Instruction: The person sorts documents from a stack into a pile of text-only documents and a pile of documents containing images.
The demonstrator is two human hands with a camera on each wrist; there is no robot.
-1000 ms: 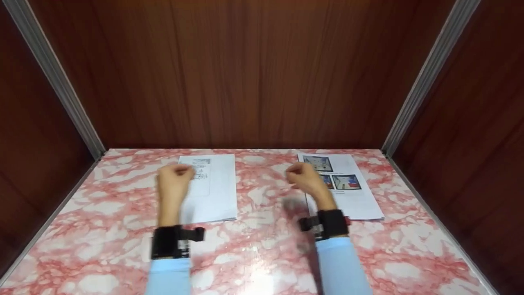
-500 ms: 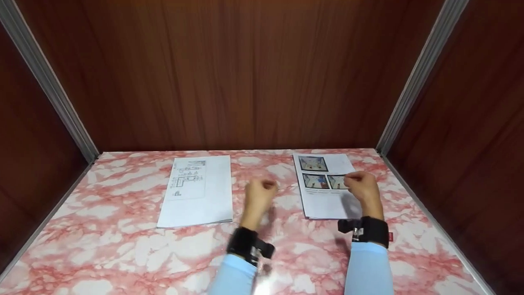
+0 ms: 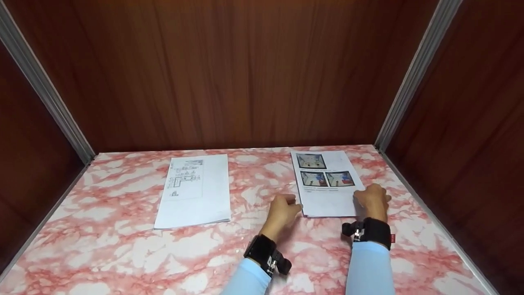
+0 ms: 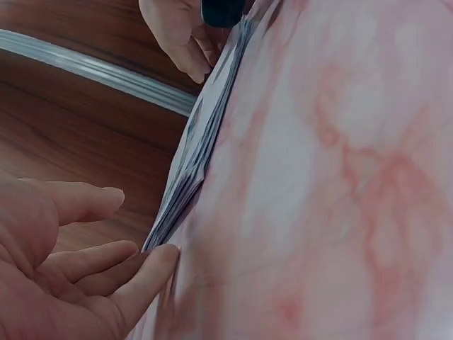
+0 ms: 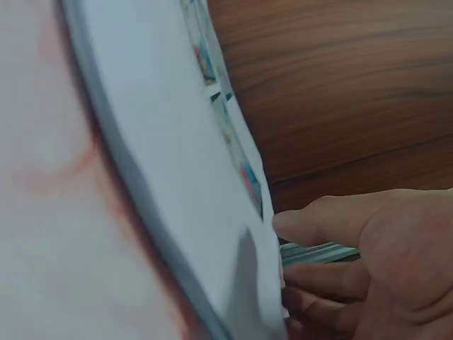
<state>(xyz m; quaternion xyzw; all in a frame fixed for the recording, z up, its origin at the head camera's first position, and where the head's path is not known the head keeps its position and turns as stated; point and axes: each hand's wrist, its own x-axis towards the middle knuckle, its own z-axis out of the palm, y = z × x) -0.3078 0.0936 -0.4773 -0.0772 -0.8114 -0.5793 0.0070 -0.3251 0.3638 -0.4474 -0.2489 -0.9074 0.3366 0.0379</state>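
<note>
A stack of printed sheets (image 3: 327,203) lies at the right of the table, with three colour pictures on its top page. My left hand (image 3: 282,213) is at the stack's left edge near the front corner. In the left wrist view its fingertips (image 4: 166,255) meet the sheets' side, with the thumb held apart above. On the opposite edge is my right hand (image 3: 373,200). Its thumb (image 5: 304,225) reaches the top sheet's rim in the right wrist view, while the other fingers lie along the side, their tips partly hidden.
A second stack of paper (image 3: 196,211) with line drawings lies to the left on the pink marbled table (image 3: 123,254). Brown wood-patterned panels (image 3: 229,73) enclose the back and sides, with grey metal strips (image 3: 413,78) at the corners.
Both hands have moved right, the left one from over the left stack across to the right stack. They have come down to its two side edges, and their fingers have spread.
</note>
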